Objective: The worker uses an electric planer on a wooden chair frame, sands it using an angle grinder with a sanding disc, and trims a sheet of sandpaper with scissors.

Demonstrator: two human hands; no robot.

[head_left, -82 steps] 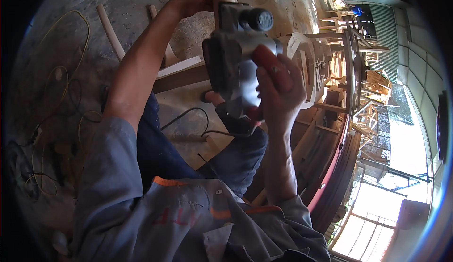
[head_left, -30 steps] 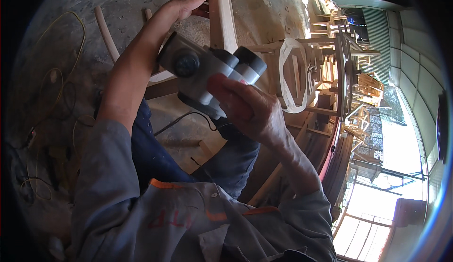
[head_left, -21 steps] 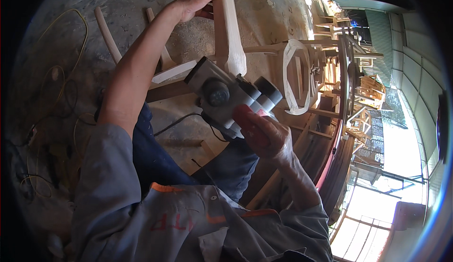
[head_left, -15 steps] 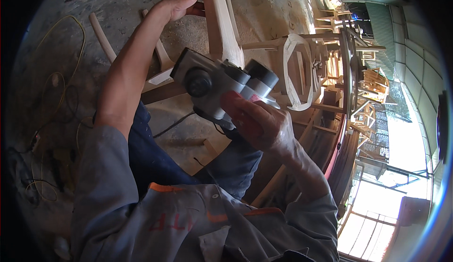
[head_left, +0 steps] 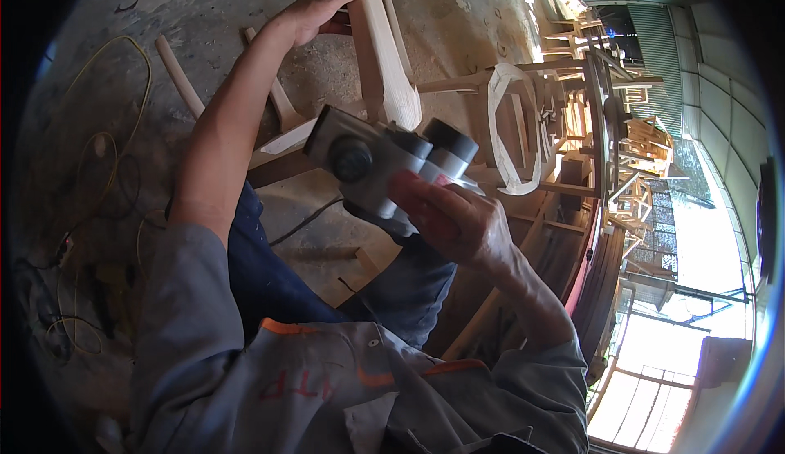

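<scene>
Head view: the left hand (head_left: pixel 315 14) at 11 o'clock grips the wood (head_left: pixel 378 53) at 12, thumb over it. The right hand (head_left: pixel 466 229), toward 4, wraps the handle (head_left: pixel 406 190) of the central tool (head_left: pixel 384 158); wood contact is unclear. Firm bracing and level strokes should help.

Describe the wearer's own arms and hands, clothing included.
The left hand and right hand are bare, with no gloves or watch that I can make out. The left sleeve and right sleeve are plain grey and end around the elbows. They belong to a grey shirt with orange trim and red lettering.
</scene>
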